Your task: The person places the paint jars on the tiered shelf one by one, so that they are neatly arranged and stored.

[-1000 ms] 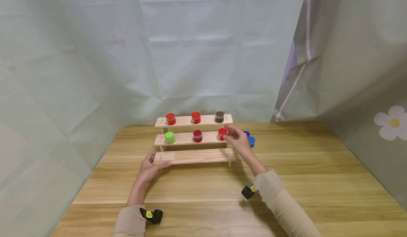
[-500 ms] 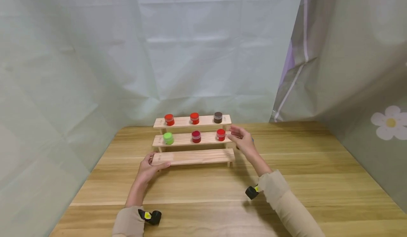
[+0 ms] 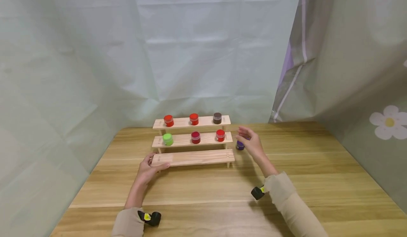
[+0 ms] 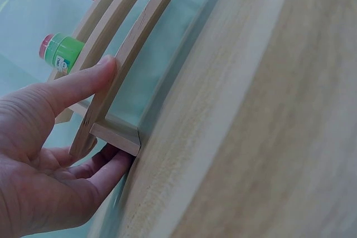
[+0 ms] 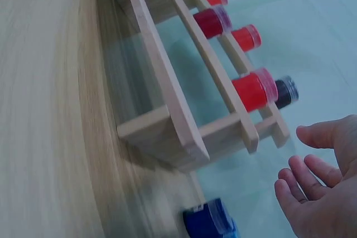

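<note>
A three-step wooden display rack (image 3: 194,157) stands on the table, its lowest shelf bare. My left hand (image 3: 148,170) grips the left end of that shelf, thumb along the front edge and fingers behind. In the left wrist view, the thumb (image 4: 92,79) presses the shelf's edge. My right hand (image 3: 253,144) is off the rack's right side, holding nothing, fingers loosely bent. Close by it, a dark blue paint jar (image 3: 240,145) stands on the table, partly covered by the hand. On the middle shelf sit a green jar (image 3: 167,139), a crimson jar (image 3: 195,137) and a red jar (image 3: 220,135).
The top shelf carries two red-orange jars, the left one (image 3: 169,120) and the middle one (image 3: 194,119), plus a dark brown jar (image 3: 217,118). A lighter blue jar (image 5: 231,232) peeks out behind the dark blue one. A pale curtain (image 3: 197,53) hangs behind the table.
My right hand has drawn away from the red jar on the middle shelf, moving right toward the blue jars. My left hand has kept its grip on the rack.
</note>
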Tool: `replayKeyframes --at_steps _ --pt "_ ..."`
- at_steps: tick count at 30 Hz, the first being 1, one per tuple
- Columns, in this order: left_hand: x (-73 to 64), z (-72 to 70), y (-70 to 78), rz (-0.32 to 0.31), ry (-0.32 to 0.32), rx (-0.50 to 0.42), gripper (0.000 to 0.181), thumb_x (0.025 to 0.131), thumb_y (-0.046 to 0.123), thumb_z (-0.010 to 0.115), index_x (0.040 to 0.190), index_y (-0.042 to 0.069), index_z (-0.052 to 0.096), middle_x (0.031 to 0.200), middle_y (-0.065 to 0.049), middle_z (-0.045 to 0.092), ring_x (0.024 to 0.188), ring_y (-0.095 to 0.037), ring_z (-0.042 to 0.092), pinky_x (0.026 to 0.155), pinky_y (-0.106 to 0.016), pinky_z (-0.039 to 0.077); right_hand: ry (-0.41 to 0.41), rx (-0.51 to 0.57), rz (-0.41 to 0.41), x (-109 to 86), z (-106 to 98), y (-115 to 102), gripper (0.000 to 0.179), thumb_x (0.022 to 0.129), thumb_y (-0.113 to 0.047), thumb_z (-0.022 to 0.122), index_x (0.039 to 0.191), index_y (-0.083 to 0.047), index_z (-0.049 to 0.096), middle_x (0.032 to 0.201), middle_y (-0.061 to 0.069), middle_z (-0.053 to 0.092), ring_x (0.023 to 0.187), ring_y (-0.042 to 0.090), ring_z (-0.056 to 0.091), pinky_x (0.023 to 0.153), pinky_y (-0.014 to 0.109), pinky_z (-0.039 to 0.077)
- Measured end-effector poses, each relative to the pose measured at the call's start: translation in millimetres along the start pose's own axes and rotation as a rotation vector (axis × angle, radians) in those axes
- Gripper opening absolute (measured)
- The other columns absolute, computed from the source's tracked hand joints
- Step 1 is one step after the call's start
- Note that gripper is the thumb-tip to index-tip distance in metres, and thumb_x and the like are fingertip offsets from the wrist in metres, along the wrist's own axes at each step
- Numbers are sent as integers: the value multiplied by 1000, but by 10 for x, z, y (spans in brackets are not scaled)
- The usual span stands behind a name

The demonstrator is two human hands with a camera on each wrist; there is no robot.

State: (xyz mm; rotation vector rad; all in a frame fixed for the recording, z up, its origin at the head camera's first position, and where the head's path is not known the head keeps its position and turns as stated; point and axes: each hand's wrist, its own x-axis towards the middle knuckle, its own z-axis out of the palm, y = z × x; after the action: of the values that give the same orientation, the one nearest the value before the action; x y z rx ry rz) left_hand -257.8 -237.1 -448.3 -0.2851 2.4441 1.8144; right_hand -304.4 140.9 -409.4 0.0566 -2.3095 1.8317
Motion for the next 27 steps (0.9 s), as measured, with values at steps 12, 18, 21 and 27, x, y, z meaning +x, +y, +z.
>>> replayKeyframes --at_steps 12,18,21,27 --pt "17 -1 -12 -16 0 1 101 81 23 80 154 1 15 151 -28 30 134 -35 36 108 -44 36 70 -24 21 0 -222 201 48 93 -2 60 138 5 47 135 29 54 125 39 53 111 42 42" --pt "20 -14 -21 -17 -2 5 101 81 24 79 154 0 14 151 -27 29 133 -35 36 108 -44 36 113 -26 29 23 -273 314 47 92 0 61 137 7 48 134 28 56 122 37 55 103 24 47" --pt "23 -15 -23 -20 -1 16 101 81 25 79 154 1 14 151 -27 29 133 -35 36 107 -44 36 121 -25 39 23 -295 343 47 92 -1 61 136 7 49 134 28 57 122 36 55 98 16 47" --pt "35 -8 -29 -10 -2 16 100 82 24 79 154 0 15 151 -27 30 133 -35 36 107 -44 37 124 -31 63 27 -324 392 48 92 -3 62 137 6 49 135 26 56 124 35 54 104 25 46"
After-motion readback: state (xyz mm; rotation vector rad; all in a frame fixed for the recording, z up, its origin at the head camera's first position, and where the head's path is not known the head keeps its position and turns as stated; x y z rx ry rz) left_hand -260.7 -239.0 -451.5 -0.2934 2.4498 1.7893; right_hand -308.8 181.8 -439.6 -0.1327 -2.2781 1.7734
